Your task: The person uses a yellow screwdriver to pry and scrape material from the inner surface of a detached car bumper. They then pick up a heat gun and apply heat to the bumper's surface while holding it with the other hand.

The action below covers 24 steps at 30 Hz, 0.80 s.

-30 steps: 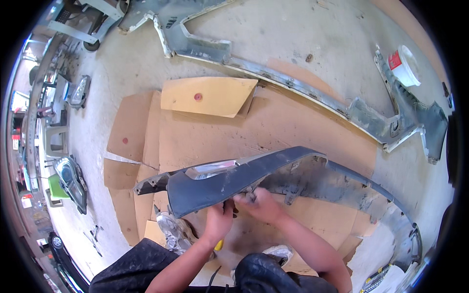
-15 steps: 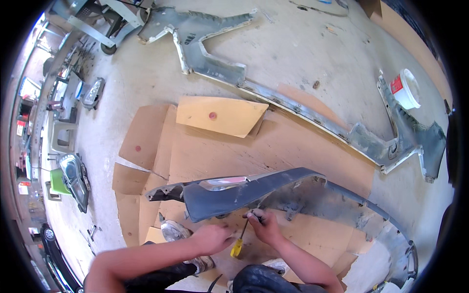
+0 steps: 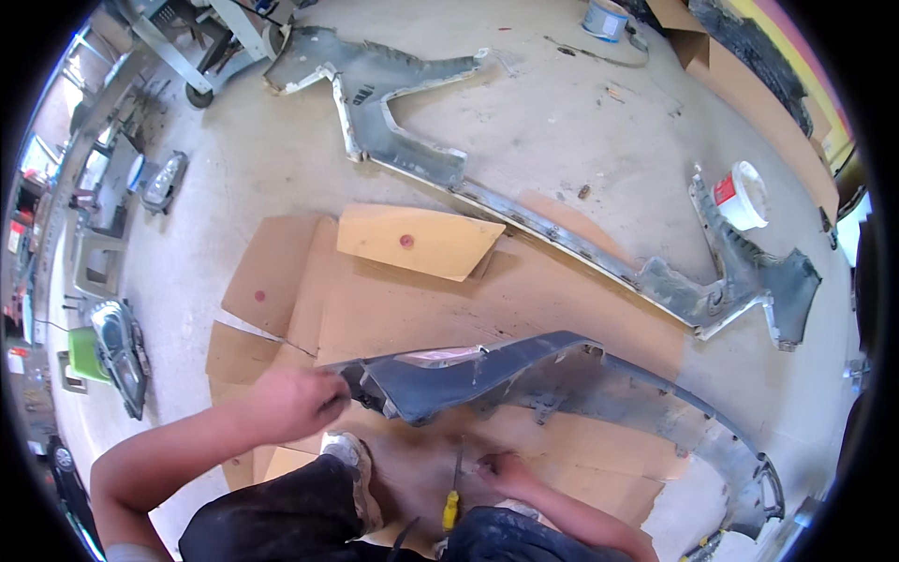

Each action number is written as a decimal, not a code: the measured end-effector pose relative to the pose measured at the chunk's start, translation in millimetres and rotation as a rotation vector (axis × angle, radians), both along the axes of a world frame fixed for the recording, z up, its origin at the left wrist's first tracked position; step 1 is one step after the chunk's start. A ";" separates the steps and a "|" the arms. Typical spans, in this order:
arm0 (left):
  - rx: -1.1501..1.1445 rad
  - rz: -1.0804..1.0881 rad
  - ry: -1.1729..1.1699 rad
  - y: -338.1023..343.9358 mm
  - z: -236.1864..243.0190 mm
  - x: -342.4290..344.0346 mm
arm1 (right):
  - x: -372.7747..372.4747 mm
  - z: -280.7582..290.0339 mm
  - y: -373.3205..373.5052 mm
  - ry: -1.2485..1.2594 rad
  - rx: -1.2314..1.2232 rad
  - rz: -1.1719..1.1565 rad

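A dark grey curved plastic car panel (image 3: 487, 370) with a pale inset strip lies across cardboard (image 3: 403, 309). My left hand (image 3: 309, 403) is closed at its left end, apparently gripping it. My right hand (image 3: 506, 473) is lower, beneath the panel's middle, fingers curled; what they hold, if anything, is hidden. Just left of that hand, a screwdriver with a yellow handle (image 3: 451, 510) sits between my feet, apart from the fingers.
A long metal body panel (image 3: 552, 225) spans the floor beyond. A white bucket (image 3: 749, 197) stands at right, a blue-grey pail (image 3: 604, 21) at the back. Headlamps (image 3: 126, 356), a green container (image 3: 86, 354) and a wheeled stand (image 3: 187, 66) are at left.
My left hand has moved up and left to the panel's end. My right hand has dropped away from the panel and the screwdriver. The view has shifted.
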<state>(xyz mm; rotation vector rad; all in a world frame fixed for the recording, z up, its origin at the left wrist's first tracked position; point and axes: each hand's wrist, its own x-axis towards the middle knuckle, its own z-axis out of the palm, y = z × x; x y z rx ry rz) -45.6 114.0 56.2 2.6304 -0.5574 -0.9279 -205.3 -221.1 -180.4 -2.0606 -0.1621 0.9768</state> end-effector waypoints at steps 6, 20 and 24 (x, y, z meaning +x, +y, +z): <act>-0.414 0.113 -0.182 -3.8 -31.6 28.7 | 44.8 112.1 -63.6 0.125 -0.330 -0.085; -0.765 -0.157 0.252 2.3 -101.6 41.8 | 92.4 193.1 26.2 0.543 0.548 -0.999; -0.798 -0.177 0.171 3.2 -101.3 32.5 | 97.9 198.5 72.1 0.555 0.614 -1.268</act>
